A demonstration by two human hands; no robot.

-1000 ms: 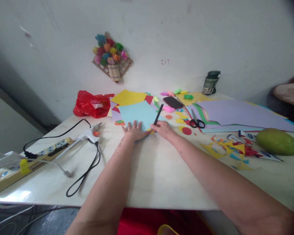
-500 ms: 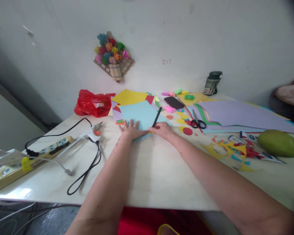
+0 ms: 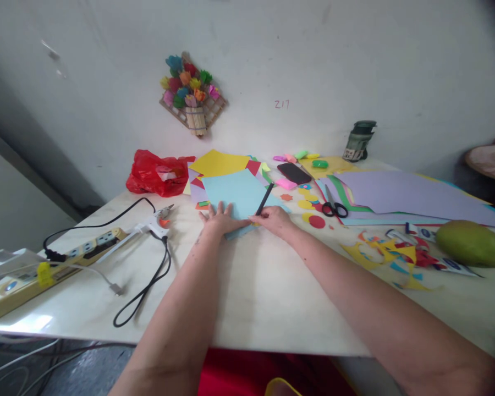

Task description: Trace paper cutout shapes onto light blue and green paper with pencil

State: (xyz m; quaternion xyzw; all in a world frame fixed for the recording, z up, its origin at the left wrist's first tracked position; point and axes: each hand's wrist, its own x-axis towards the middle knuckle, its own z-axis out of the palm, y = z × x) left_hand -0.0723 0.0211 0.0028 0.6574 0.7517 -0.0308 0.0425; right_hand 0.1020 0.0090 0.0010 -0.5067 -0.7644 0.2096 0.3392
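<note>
A light blue sheet of paper [image 3: 239,190] lies on the table in front of me. My left hand [image 3: 219,221] rests flat on its near left part, fingers spread and thumb reaching toward the other hand. In my right hand [image 3: 273,221] a black pen [image 3: 265,199] is pinched, slanting up to the right. The pen's tip is hidden by the fingers, low on the sheet beside my left thumb. A small bit of yellow shows under the right fingers; I cannot make out what it is.
Black-handled scissors [image 3: 333,208], a phone [image 3: 293,173] and cut paper circles [image 3: 317,221] lie to the right. Beyond are a lilac sheet [image 3: 408,190], paper scraps [image 3: 396,256] and a green mango-like fruit [image 3: 472,243]. Leftward are a glue gun [image 3: 159,223], a power strip [image 3: 58,275] and a red plastic bag [image 3: 159,173].
The view has shifted very slightly. The pen's top has tipped a little to the right and down; my left hand stays in place on the paper.
</note>
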